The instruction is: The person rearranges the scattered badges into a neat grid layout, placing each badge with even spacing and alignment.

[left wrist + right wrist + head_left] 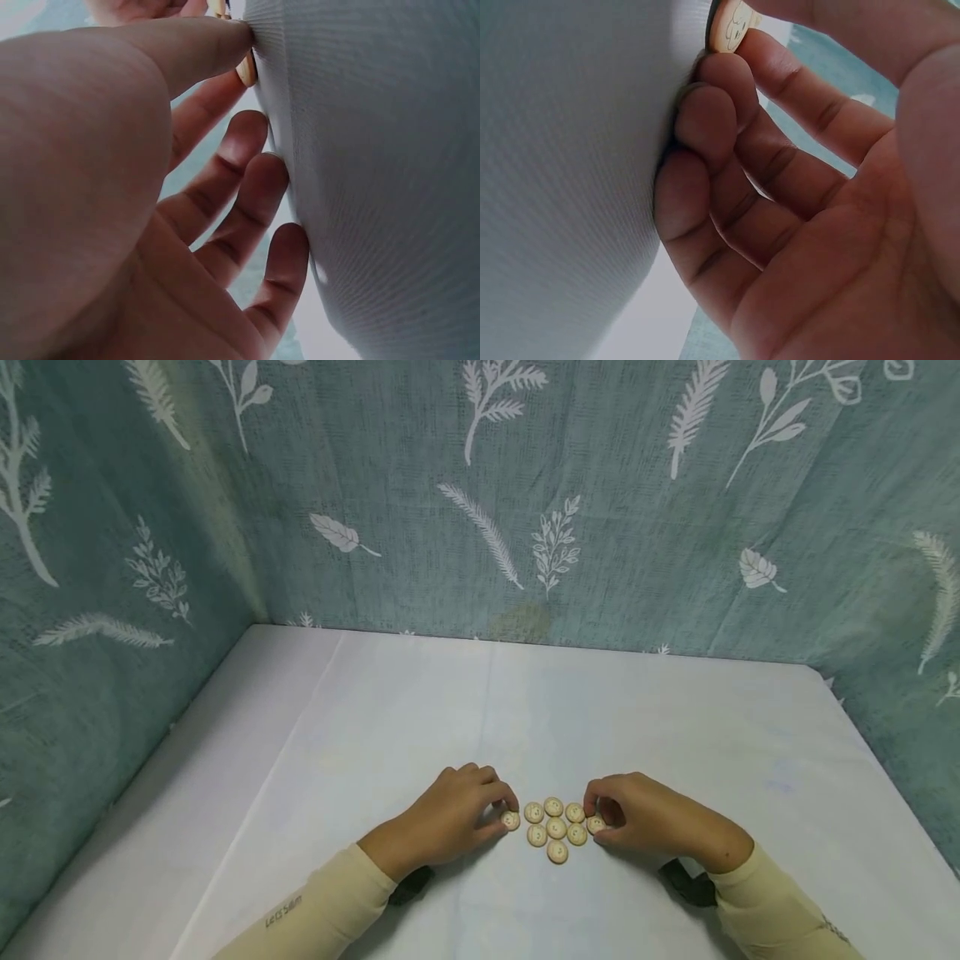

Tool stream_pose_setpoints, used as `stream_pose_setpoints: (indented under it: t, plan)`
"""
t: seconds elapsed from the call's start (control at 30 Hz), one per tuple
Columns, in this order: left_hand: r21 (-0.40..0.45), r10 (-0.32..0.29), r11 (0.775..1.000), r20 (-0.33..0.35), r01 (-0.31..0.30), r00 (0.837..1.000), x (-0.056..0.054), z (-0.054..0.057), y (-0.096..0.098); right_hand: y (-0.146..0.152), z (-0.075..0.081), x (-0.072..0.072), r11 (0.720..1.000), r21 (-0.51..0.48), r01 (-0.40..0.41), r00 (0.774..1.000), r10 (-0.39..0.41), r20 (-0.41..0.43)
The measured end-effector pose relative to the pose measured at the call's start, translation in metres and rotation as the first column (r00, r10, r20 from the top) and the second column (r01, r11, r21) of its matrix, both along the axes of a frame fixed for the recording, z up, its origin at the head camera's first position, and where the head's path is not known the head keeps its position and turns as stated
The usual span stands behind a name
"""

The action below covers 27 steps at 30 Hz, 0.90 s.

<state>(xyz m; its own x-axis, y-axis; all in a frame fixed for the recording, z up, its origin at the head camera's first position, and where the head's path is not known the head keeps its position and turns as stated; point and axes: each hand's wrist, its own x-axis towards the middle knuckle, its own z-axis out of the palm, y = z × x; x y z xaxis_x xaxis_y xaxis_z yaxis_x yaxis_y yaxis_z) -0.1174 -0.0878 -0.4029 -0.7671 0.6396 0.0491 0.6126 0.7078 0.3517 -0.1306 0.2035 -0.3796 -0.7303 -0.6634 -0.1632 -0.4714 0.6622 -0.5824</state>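
Several small round wooden discs (pixel 556 828) with dark printed marks lie flat in a close cluster on the white cloth. My left hand (pixel 461 810) pinches one disc (pixel 510 820) at the cluster's left side, between thumb and index finger. On the right side, my right hand (pixel 648 814) pinches another disc (pixel 596 824) the same way, against the cloth. In the left wrist view a disc edge (pixel 247 71) shows by the thumb tip, and the other fingers touch the cloth. A disc's printed face (pixel 731 26) shows beside the fingers in the right wrist view.
A white cloth (pixel 375 710) covers the table and has faint fold lines. Green fabric (pixel 405 577) with white leaf prints stands along the back and both sides. Dark bands (pixel 411 885) sit under both wrists, by the pale yellow sleeves (pixel 322 902).
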Motion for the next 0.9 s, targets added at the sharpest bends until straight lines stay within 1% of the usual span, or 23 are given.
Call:
stream_pose_setpoints:
  t: [0.13, 0.27, 0.37, 0.5, 0.67, 0.9]
  plan:
    - [-0.001, -0.001, 1.0, -0.023, 0.001, 1.0, -0.001, 0.001, -0.001, -0.001, 0.002, -0.002, 1.0, 0.01, 0.009, 1.0, -0.009, -0.013]
    - [-0.007, -0.002, 1.0, 0.006, 0.002, 1.0, 0.0, 0.001, -0.001, -0.001, 0.001, -0.002, 1.0, 0.014, 0.014, 1.0, -0.014, 0.01]
    - [-0.006, -0.001, 1.0, 0.013, 0.001, 1.0, 0.001, 0.001, -0.001, 0.0, 0.0, -0.003, 0.999, 0.019, 0.027, 1.0, -0.027, 0.013]
    - [0.001, 0.003, 1.0, 0.009, -0.003, 1.0, 0.001, 0.002, 0.0, 0.002, -0.001, -0.003, 0.998, 0.03, 0.051, 0.999, -0.05, -0.015]
    - [-0.003, 0.004, 1.0, 0.026, -0.004, 1.0, 0.001, 0.001, 0.0, 0.007, -0.002, -0.005, 0.998, 0.028, 0.064, 0.998, -0.063, -0.027]
    - [-0.002, 0.004, 1.0, -0.004, -0.004, 1.0, 0.001, 0.002, 0.001, 0.012, -0.001, -0.008, 0.992, 0.003, 0.123, 0.991, -0.122, -0.058]
